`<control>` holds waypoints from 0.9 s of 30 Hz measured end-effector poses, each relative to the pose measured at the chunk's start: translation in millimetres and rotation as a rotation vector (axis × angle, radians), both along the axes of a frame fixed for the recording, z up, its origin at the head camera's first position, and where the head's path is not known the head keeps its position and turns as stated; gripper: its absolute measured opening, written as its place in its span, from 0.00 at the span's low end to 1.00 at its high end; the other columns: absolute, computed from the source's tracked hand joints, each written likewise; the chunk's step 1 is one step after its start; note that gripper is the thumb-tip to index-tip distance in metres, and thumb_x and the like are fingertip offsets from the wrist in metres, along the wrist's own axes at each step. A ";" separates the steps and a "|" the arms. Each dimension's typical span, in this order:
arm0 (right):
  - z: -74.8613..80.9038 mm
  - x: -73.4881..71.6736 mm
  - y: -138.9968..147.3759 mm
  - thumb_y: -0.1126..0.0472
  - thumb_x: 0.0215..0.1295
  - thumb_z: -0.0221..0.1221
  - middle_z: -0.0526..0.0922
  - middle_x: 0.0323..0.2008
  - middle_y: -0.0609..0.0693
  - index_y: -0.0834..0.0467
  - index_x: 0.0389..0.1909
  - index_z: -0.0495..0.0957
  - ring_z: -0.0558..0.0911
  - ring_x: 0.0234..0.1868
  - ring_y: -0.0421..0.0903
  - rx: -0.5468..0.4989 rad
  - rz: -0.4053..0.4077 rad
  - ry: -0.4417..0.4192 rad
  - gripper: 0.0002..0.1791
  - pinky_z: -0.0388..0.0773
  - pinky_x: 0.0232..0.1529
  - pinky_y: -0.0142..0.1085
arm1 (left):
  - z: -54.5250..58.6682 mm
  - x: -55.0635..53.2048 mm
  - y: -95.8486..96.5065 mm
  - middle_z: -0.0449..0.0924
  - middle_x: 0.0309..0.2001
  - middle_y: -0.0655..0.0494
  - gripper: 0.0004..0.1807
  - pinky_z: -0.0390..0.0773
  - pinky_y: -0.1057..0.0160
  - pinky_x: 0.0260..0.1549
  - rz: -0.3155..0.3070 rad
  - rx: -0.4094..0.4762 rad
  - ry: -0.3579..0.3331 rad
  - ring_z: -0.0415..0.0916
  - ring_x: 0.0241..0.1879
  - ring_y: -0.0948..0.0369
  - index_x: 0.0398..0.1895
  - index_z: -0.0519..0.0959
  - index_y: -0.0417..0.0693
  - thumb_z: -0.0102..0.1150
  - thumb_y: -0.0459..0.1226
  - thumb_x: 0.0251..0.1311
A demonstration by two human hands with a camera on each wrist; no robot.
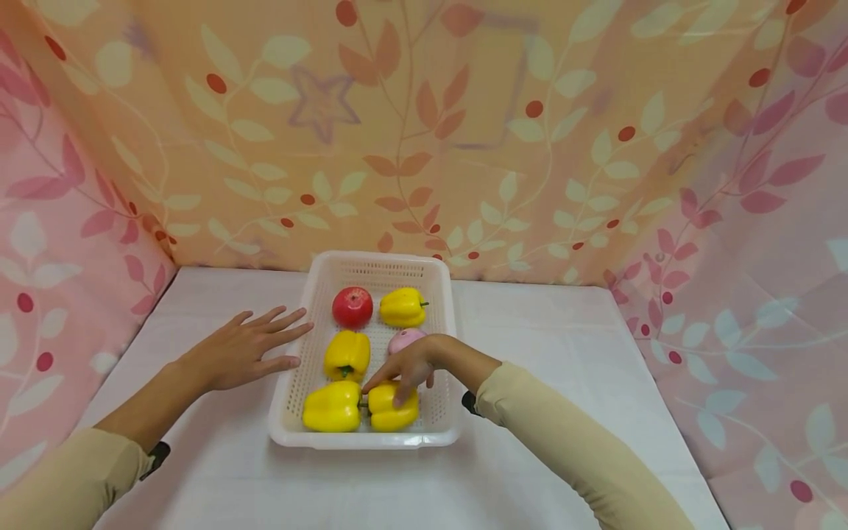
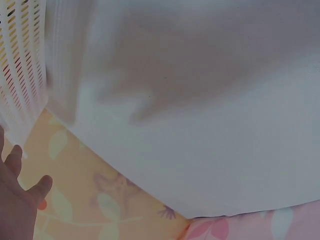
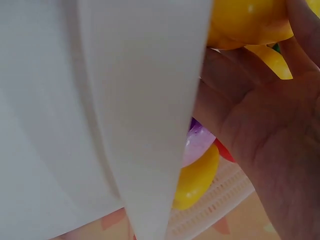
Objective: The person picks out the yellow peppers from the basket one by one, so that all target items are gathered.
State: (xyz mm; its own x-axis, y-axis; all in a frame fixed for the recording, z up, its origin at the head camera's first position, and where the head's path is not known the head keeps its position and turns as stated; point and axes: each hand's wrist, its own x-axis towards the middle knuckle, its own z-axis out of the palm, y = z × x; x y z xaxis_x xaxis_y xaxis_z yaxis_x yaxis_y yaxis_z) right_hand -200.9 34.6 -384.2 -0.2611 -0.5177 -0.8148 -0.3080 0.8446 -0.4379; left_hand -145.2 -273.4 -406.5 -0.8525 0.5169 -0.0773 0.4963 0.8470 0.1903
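Observation:
A white plastic basket [image 1: 371, 440] holds several yellow bell peppers. My right hand [image 1: 414, 364] reaches over its right side and grips the front-right yellow bell pepper [image 1: 392, 416], fingers and thumb around it; the right wrist view shows this yellow bell pepper [image 3: 250, 20] against the fingers. Left of it lies another yellow bell pepper [image 1: 331, 408], its stem toward the gripped one. Behind them sits a third yellow bell pepper [image 1: 347, 353]. Close to my right wrist is a round pink thing [image 1: 404, 339], partly hidden. My left hand [image 1: 248, 350] hovers beside the basket's left rim, fingers spread, holding nothing.
At the back of the basket are a round red fruit [image 1: 352, 308] and one more yellow bell pepper [image 1: 403, 307]. The basket stands on a white-covered table [image 1: 543, 353]. Patterned cloth [image 1: 411, 147] hangs behind and at both sides.

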 end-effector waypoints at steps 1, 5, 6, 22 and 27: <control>0.5 -0.1 0.5 0.56 0.64 0.65 0.65 0.72 0.44 0.32 0.68 0.72 0.67 0.62 0.45 -0.003 0.003 -0.003 0.32 0.76 0.57 0.58 | 0.1 -0.1 0.3 0.55 0.77 0.52 0.39 0.50 0.27 0.65 -0.001 -0.002 0.001 0.50 0.75 0.40 0.77 0.60 0.59 0.44 0.65 0.67; 4.0 -1.1 2.4 0.56 0.64 0.65 0.66 0.71 0.43 0.32 0.67 0.72 0.67 0.62 0.45 -0.015 0.018 -0.008 0.32 0.76 0.57 0.58 | 0.2 -0.5 1.0 0.55 0.77 0.51 0.39 0.51 0.27 0.65 -0.003 -0.003 0.005 0.51 0.75 0.40 0.77 0.60 0.60 0.44 0.65 0.67; 5.2 -1.6 2.8 0.56 0.64 0.65 0.66 0.71 0.43 0.32 0.68 0.72 0.67 0.62 0.44 -0.019 0.027 -0.008 0.32 0.76 0.57 0.58 | 0.0 -0.5 0.9 0.55 0.77 0.51 0.39 0.50 0.27 0.65 -0.001 -0.003 0.003 0.51 0.75 0.40 0.77 0.60 0.60 0.44 0.65 0.67; 56.2 -18.3 26.8 0.56 0.67 0.63 0.61 0.74 0.43 0.35 0.70 0.69 0.64 0.67 0.50 -0.155 -0.013 0.063 0.32 0.77 0.58 0.53 | 1.7 -0.3 0.7 0.55 0.77 0.51 0.39 0.52 0.27 0.64 -0.005 -0.021 0.011 0.51 0.74 0.40 0.76 0.61 0.58 0.45 0.65 0.68; 73.4 -26.5 44.9 0.56 0.66 0.63 0.60 0.74 0.45 0.34 0.70 0.69 0.62 0.70 0.50 -0.187 -0.069 0.121 0.32 0.73 0.62 0.55 | 1.6 -1.1 1.5 0.55 0.77 0.51 0.39 0.52 0.27 0.65 -0.008 -0.015 0.007 0.51 0.75 0.40 0.76 0.61 0.58 0.45 0.65 0.67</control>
